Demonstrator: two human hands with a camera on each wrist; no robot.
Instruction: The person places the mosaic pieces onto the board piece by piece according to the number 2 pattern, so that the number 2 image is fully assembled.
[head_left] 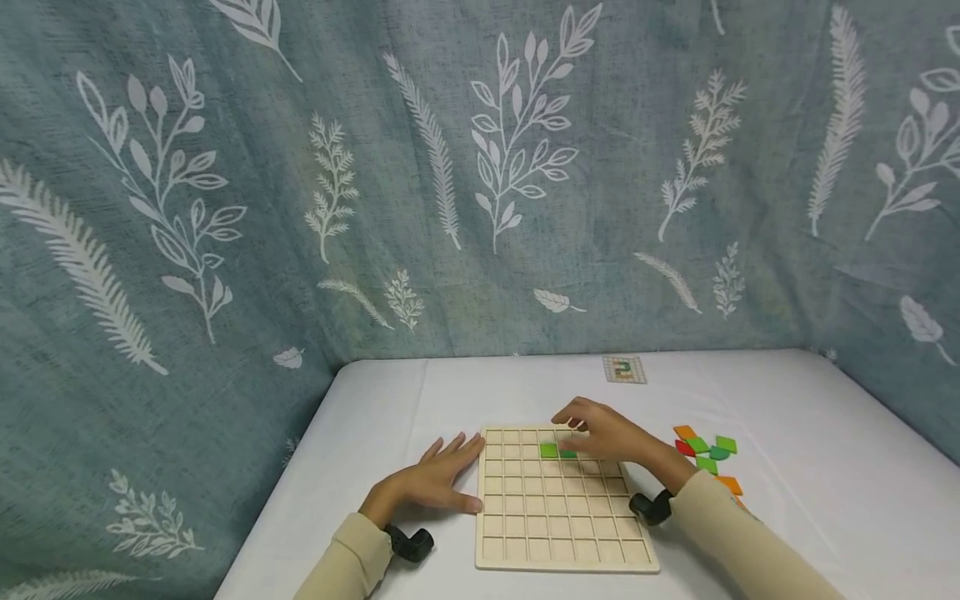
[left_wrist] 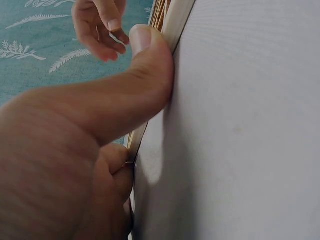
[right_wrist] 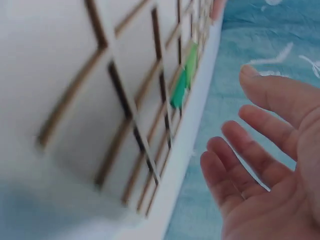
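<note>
A pale wooden grid board [head_left: 527, 527] lies on the white-covered table. In its upper part sit two tiles side by side, a light green tile [head_left: 549, 451] and a darker green tile [head_left: 567, 455]. My left hand [head_left: 437, 482] rests at the board's left side with fingers spread, thumb and fingertips at the edge. The left wrist view shows the thumb [left_wrist: 150, 65] against the board's side. Over the upper right of the board hovers my right hand [head_left: 603, 431], its fingers loosely bent. Nothing appears between those fingers in the right wrist view.
To the right of the board lies a loose group of tiles: orange tiles [head_left: 684, 432], green tiles [head_left: 725, 444] and a red tile [head_left: 684, 448], partly behind the right forearm. A small card with a grid pattern [head_left: 624, 369] lies near the table's back edge. A leaf-patterned curtain [head_left: 450, 275] hangs behind.
</note>
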